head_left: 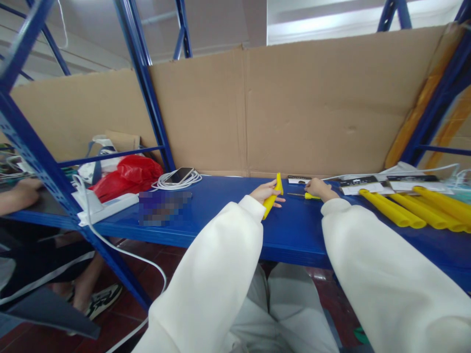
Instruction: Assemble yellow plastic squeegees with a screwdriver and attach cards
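Observation:
My left hand [265,192] is closed around a yellow tube-like piece [270,206], which stands tilted with its narrower end up. The fingers cover its middle. To the right, my right hand [318,188] rests low over the table with its fingers curled together. Whatever is between those fingertips is hidden. Just below it lies a small screwdriver [311,196] with a yellow handle, its thin shaft pointing left. A black and white card packet [299,180] lies by the right fingertips, near the cardboard wall.
Several yellow tubes [390,210] and more card packets [362,186] lie at the right of the blue table [294,235]. At the left are a phone [179,175] on coiled white cable, a red bag [128,175] and a power strip [110,208]. Another person's arm [20,196] shows far left.

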Action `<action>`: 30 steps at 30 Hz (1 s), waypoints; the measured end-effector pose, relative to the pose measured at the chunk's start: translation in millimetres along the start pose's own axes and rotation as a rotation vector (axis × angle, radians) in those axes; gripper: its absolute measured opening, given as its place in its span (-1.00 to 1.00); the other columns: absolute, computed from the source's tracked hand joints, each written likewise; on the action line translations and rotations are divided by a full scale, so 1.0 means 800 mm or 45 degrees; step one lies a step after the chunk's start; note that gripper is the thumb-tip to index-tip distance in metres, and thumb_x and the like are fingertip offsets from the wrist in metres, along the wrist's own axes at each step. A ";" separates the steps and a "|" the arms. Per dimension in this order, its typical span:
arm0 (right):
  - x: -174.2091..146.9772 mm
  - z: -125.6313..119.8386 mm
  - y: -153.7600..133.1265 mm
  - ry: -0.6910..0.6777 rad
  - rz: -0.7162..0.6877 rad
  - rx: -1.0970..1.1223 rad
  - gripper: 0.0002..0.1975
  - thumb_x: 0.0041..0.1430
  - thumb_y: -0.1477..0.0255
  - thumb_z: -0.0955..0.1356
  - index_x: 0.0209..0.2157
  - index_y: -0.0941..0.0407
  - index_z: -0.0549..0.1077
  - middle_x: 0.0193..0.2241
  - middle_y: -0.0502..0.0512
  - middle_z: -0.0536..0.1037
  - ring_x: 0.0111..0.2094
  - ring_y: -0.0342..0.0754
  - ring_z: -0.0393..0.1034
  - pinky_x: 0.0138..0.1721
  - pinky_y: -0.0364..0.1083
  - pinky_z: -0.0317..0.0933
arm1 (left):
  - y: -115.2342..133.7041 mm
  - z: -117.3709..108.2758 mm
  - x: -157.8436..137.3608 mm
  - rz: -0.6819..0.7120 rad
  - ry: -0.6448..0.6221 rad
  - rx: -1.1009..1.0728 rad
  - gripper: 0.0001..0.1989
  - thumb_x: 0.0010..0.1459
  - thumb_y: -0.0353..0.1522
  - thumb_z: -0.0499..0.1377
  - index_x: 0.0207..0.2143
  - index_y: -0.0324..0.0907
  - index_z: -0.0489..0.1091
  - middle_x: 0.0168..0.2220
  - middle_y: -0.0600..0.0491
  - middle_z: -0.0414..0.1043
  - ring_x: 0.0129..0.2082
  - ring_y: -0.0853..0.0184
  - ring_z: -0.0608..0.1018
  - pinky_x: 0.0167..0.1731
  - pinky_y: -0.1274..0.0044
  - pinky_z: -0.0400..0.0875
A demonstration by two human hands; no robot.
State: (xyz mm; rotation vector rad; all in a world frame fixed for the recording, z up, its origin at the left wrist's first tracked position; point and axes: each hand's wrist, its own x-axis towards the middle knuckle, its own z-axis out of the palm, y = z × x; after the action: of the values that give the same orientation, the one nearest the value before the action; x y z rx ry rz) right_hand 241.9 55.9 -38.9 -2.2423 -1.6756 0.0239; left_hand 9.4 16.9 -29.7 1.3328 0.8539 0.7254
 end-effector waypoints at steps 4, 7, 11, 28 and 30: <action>0.016 0.009 0.005 -0.027 -0.064 -0.048 -0.81 0.04 0.47 0.40 -0.28 0.17 0.62 -0.27 0.35 0.63 -0.08 0.18 0.53 -0.11 0.04 0.33 | -0.002 0.001 0.002 0.015 0.026 0.006 -0.16 0.16 -0.59 0.12 0.40 0.15 -0.03 0.24 -0.11 0.26 -0.31 0.36 0.64 -0.52 0.62 0.55; 0.023 0.012 0.007 -0.035 -0.138 -0.101 -0.83 -0.02 0.53 0.42 -0.33 0.23 0.62 -0.37 0.38 0.62 -0.15 0.18 0.55 -0.17 -0.02 0.34 | -0.002 0.000 0.002 0.004 0.043 0.010 -0.15 0.15 -0.60 0.11 0.40 0.14 -0.03 0.21 -0.10 0.29 -0.30 0.35 0.64 -0.50 0.60 0.56; 0.023 0.011 0.007 -0.007 -0.172 -0.096 -0.89 -0.06 0.61 0.41 -0.45 0.18 0.61 -0.46 0.31 0.61 -0.21 0.17 0.56 -0.19 -0.04 0.36 | -0.001 -0.001 0.002 0.005 0.031 -0.008 -0.15 0.16 -0.60 0.13 0.40 0.15 -0.04 0.18 -0.09 0.32 -0.28 0.35 0.65 -0.49 0.62 0.54; -0.035 -0.009 -0.064 -0.158 -0.473 1.300 -0.73 -0.01 0.46 0.47 -0.40 0.07 0.28 -0.54 -0.12 0.37 -0.51 -0.18 0.30 -0.37 -0.13 0.33 | 0.006 0.003 -0.005 0.062 -0.072 -0.036 -0.19 0.17 -0.59 0.12 0.39 0.12 0.01 0.29 -0.09 0.26 -0.25 0.29 0.67 -0.60 0.68 0.45; -0.035 -0.006 -0.066 -0.157 -0.490 1.319 -0.73 0.00 0.46 0.47 -0.42 0.07 0.27 -0.54 -0.11 0.37 -0.49 -0.17 0.31 -0.35 -0.11 0.34 | 0.006 0.003 -0.006 0.077 -0.089 -0.038 -0.20 0.17 -0.59 0.12 0.38 0.12 0.03 0.29 -0.09 0.28 -0.25 0.29 0.67 -0.60 0.69 0.45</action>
State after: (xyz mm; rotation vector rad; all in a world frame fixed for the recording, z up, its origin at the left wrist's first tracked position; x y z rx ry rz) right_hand 185.1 41.3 -24.8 -1.1573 -1.5747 0.7550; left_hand 9.3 12.1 -24.4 1.3544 0.7471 0.7316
